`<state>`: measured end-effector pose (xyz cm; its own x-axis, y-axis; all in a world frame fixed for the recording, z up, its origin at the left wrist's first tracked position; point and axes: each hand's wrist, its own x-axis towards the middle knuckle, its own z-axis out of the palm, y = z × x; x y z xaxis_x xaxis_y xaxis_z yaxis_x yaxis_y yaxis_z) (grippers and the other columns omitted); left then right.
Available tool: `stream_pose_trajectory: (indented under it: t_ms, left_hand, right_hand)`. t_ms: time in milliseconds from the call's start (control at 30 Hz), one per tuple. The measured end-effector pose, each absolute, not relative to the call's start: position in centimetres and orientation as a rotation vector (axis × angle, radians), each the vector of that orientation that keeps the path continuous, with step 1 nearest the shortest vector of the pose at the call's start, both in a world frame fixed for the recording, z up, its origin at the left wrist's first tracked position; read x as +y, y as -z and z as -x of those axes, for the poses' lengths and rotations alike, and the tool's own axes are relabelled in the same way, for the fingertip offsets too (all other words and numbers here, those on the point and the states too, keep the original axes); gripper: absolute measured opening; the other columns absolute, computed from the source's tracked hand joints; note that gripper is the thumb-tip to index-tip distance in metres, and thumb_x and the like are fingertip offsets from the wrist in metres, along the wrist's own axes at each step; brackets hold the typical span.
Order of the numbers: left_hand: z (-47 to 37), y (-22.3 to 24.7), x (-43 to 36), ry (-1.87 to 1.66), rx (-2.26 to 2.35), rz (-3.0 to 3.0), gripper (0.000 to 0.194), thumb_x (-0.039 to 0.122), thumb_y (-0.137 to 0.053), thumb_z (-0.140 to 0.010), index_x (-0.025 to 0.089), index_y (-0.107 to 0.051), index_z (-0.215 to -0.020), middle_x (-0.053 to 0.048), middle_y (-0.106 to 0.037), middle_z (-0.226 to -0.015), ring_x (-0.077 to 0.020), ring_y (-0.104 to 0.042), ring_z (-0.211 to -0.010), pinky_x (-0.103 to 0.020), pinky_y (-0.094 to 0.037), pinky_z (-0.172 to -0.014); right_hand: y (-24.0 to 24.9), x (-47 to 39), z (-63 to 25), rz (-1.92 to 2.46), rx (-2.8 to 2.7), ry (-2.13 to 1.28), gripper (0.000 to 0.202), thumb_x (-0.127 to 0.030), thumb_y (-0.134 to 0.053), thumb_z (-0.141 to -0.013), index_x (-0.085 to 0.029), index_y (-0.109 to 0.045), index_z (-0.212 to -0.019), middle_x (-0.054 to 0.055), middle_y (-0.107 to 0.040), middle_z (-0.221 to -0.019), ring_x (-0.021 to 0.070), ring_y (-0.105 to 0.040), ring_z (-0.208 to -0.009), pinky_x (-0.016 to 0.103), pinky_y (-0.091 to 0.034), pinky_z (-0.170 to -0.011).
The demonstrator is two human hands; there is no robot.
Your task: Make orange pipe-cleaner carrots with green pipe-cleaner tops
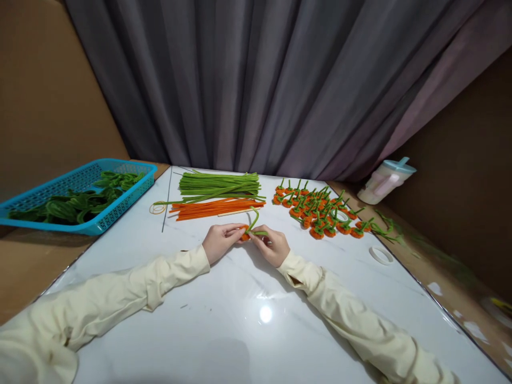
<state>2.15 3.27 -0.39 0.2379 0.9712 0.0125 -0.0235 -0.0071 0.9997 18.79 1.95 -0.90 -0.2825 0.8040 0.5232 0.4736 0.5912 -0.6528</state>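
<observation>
Between my hands is a small orange pumpkin shape made of pipe cleaner, partly covered by my fingers. My left hand pinches its left side between thumb and fingers. A green pipe cleaner rises in a curve from the top of the orange piece, and a green end sticks out to the right. My right hand is closed on the green pipe cleaner close to the orange piece. Just beyond lie loose orange pipe cleaners and a thin pale stick.
A bundle of green pipe cleaners lies at the back. Many finished orange pieces with green stems stand to the right, near a white tape roll. A blue basket holds green pieces at left. A lidded cup stands at right.
</observation>
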Motion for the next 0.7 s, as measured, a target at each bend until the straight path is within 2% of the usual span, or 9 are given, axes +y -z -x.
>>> stream_pose_trajectory:
  t_ms: [133,267,333,500,600,700]
  left_hand:
    - [-2.2,0.4,3.3,-1.024,0.997,-1.284,0.038,0.032,-0.068,-0.065,0.007,-0.066,-0.093,-0.008,-0.070,-0.081,-0.0174,-0.066,-0.071,-0.030,-0.055,-0.071]
    - [-2.2,0.3,3.4,-0.970,0.994,-1.264,0.038,0.033,-0.067,-0.065,0.007,-0.063,-0.093,-0.008,-0.069,-0.077,-0.0135,-0.063,-0.055,-0.026,-0.055,-0.056]
    - [-2.1,0.2,3.4,-0.954,0.976,-1.287,0.039,0.034,-0.066,-0.067,0.007,-0.062,-0.094,-0.007,-0.067,-0.072,-0.0127,-0.061,-0.050,-0.024,-0.053,-0.048]
    - [-1.9,0.2,3.5,-0.861,0.863,-1.364,0.040,0.038,-0.060,-0.072,0.009,-0.057,-0.099,0.000,-0.059,-0.053,-0.0087,-0.050,-0.033,-0.018,-0.041,-0.032]
    - [-1.8,0.2,3.4,-0.835,0.820,-1.403,0.036,0.039,-0.058,-0.074,0.011,-0.055,-0.097,0.002,-0.057,-0.051,-0.0071,-0.047,-0.030,-0.016,-0.037,-0.030]
    - [-1.9,0.3,3.2,-0.833,0.781,-1.425,0.034,0.040,-0.057,-0.075,0.012,-0.053,-0.095,0.001,-0.057,-0.054,-0.0080,-0.050,-0.033,-0.016,-0.038,-0.031]
  right_hand:
    - [1.1,2.0,-19.0,1.044,-1.913,-0.555,0.014,-0.028,-0.049,-0.082,-0.017,-0.056,-0.083,0.002,-0.063,-0.069,0.0086,-0.049,-0.046,0.020,-0.039,-0.045]
    - [1.3,2.2,-19.3,1.050,-1.883,-0.613,0.023,-0.026,-0.050,-0.080,-0.019,-0.048,-0.103,0.002,-0.064,-0.078,0.0092,-0.051,-0.047,0.021,-0.042,-0.047]
    - [1.3,2.2,-19.6,1.035,-1.927,-0.569,0.025,-0.023,-0.048,-0.081,-0.019,-0.048,-0.106,0.002,-0.064,-0.079,0.0095,-0.052,-0.049,0.021,-0.043,-0.050]
    - [1.3,1.9,-20.1,0.948,-2.073,-0.302,0.017,-0.019,-0.040,-0.085,-0.019,-0.055,-0.094,0.005,-0.063,-0.084,0.0129,-0.056,-0.065,0.024,-0.045,-0.061]
    - [1.2,1.6,-20.2,0.920,-2.135,-0.032,0.017,-0.019,-0.040,-0.086,-0.017,-0.056,-0.089,0.008,-0.061,-0.083,0.0172,-0.054,-0.076,0.028,-0.043,-0.066]
    - [1.2,1.5,-20.1,0.897,-2.161,0.166,0.016,-0.020,-0.039,-0.087,-0.016,-0.055,-0.085,0.010,-0.060,-0.086,0.0190,-0.051,-0.079,0.032,-0.040,-0.069]
